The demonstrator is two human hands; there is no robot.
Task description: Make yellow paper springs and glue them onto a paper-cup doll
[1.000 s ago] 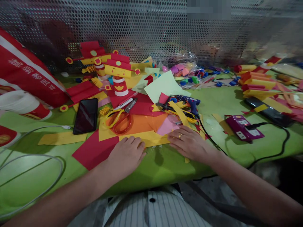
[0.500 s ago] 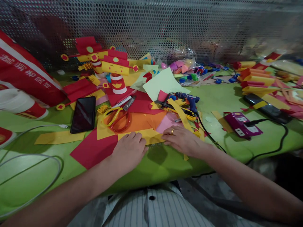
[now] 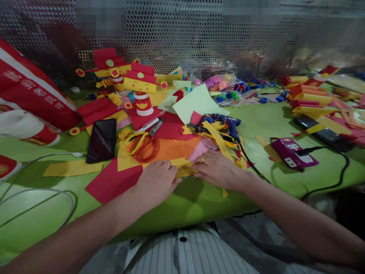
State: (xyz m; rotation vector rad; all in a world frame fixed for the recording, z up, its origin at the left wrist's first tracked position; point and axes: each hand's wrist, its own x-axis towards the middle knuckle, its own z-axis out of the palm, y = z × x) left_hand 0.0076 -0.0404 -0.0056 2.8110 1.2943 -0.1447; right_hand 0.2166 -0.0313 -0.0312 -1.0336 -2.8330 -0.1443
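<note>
At the table's front edge, a yellow paper strip (image 3: 185, 169) stretches between my two hands. My left hand (image 3: 158, 180) presses its curled fingers on the strip's left end. The right end is pinched under the fingers of my right hand (image 3: 218, 169), which wears a ring. Both thumbs and the strip's underside are mostly hidden. Just beyond lie orange paper (image 3: 178, 146) and scissors (image 3: 156, 128) with yellow and red handles. A red paper sheet (image 3: 114, 180) rests beneath my left forearm. Past my right hand is a blue glue gun (image 3: 232, 123) among yellow scraps.
A black phone (image 3: 101, 140) and a white cable (image 3: 61, 155) lie left, near stacked paper cups (image 3: 42, 133) and a red bag (image 3: 31, 83). Red-and-yellow paper figures (image 3: 139, 83) stand behind. At right, a purple power socket (image 3: 295, 154) trails a black cord (image 3: 336, 185).
The view has shifted slightly, so the table things sit a little lower. My right hand has come slightly closer to my left; both still hold the yellow strip.
</note>
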